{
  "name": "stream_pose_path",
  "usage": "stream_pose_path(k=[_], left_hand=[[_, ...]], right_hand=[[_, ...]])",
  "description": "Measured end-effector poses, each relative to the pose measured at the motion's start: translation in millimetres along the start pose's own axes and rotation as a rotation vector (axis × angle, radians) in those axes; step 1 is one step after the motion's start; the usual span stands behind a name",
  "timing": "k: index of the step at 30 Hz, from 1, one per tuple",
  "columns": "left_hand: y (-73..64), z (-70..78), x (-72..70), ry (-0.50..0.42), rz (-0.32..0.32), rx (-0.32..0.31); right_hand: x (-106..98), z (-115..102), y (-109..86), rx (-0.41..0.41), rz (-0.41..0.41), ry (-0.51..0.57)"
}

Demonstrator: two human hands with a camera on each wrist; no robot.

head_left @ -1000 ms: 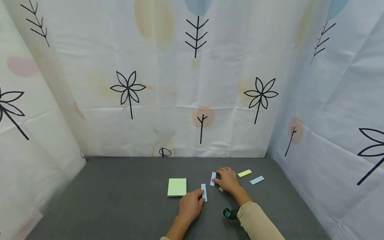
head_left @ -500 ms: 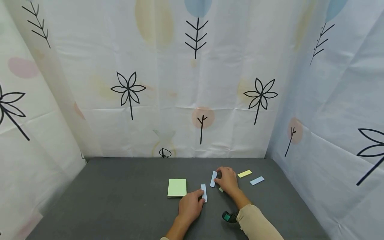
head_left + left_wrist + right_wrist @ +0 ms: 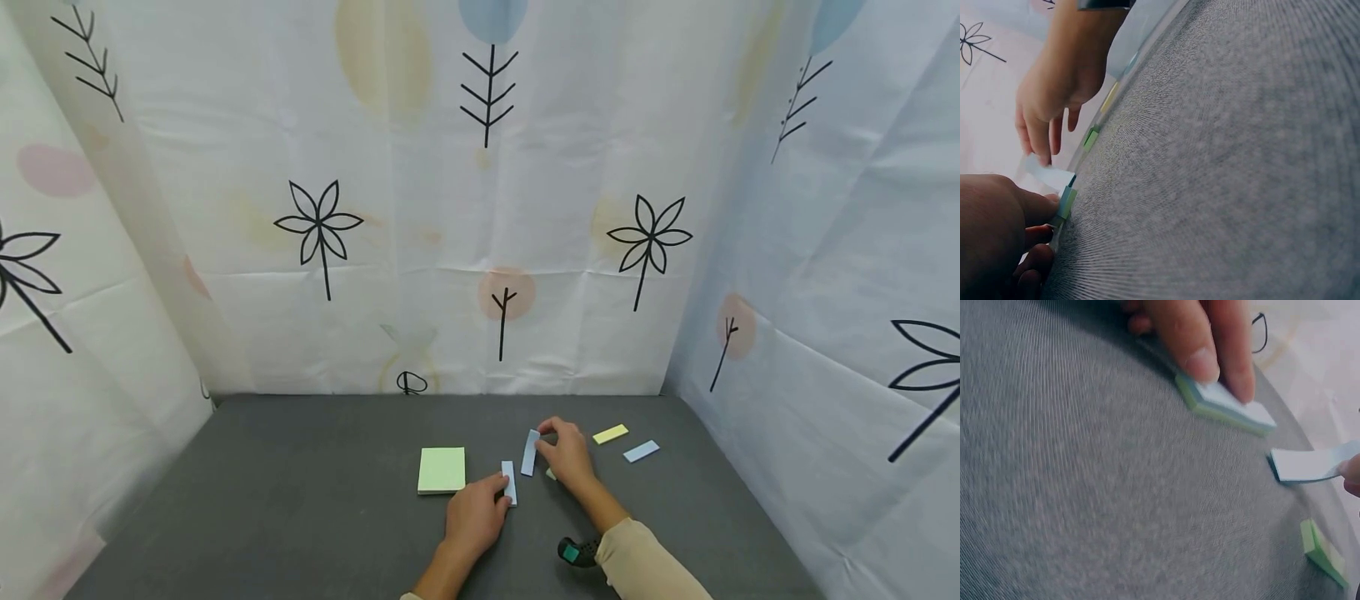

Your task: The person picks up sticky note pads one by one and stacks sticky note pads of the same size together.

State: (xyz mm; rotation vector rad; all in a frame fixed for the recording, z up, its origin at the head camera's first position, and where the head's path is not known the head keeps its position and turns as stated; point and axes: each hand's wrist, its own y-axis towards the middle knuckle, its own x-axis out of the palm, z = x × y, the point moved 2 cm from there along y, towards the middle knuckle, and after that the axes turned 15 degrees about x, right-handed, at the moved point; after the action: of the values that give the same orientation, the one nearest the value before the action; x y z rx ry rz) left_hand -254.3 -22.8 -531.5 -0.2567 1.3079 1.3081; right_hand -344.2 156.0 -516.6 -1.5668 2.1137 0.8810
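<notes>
My left hand [image 3: 474, 517] grips a narrow sticky-note stack [image 3: 509, 485] on the table, thumb on one long side and fingers on the other. The right wrist view shows this stack [image 3: 1212, 411] as pale blue on top with a green layer beneath. Beyond it, my right hand [image 3: 568, 460] pinches a blue sticky-note strip [image 3: 529, 454] by its far end. That strip [image 3: 1304, 465] slants and bends slightly, its near end low by the table surface. Under the right hand, mostly hidden in the head view, lies a small green sticky-note pad [image 3: 1324, 551].
A square light-green sticky-note pad [image 3: 442, 470] lies left of the hands. A yellow strip [image 3: 611, 434] and another blue strip [image 3: 641, 452] lie to the right. A black object with a teal patch [image 3: 576, 552] sits by the right sleeve. Patterned cloth [image 3: 405, 317] encloses the grey table.
The blue strip in my right hand has shifted slightly left and nearer, closer to the stack under my left hand. The left hand has stayed in place.
</notes>
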Motion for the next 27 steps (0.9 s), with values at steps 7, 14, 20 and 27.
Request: stream_pose_path(k=[7,14,20,27], left_hand=[[-1.0,0.1,0.5,0.007,-0.001,-0.003],[-1.4,0.0,1.3,0.01,0.014,0.011],[-1.6,0.0,2.7,0.005,0.03,0.009],[-2.0,0.0,2.4,0.007,0.065,0.019]], right_hand=[[-3.5,-11.3,-4.2,0.019,-0.027,0.109],[-9.6,-22.4,-6.2,0.019,-0.047,0.209],[-14.8,-28.4,-3.2,0.049,-0.051,0.333],[-10.0,-26.6,-4.5,0.225,-0.137,0.535]])
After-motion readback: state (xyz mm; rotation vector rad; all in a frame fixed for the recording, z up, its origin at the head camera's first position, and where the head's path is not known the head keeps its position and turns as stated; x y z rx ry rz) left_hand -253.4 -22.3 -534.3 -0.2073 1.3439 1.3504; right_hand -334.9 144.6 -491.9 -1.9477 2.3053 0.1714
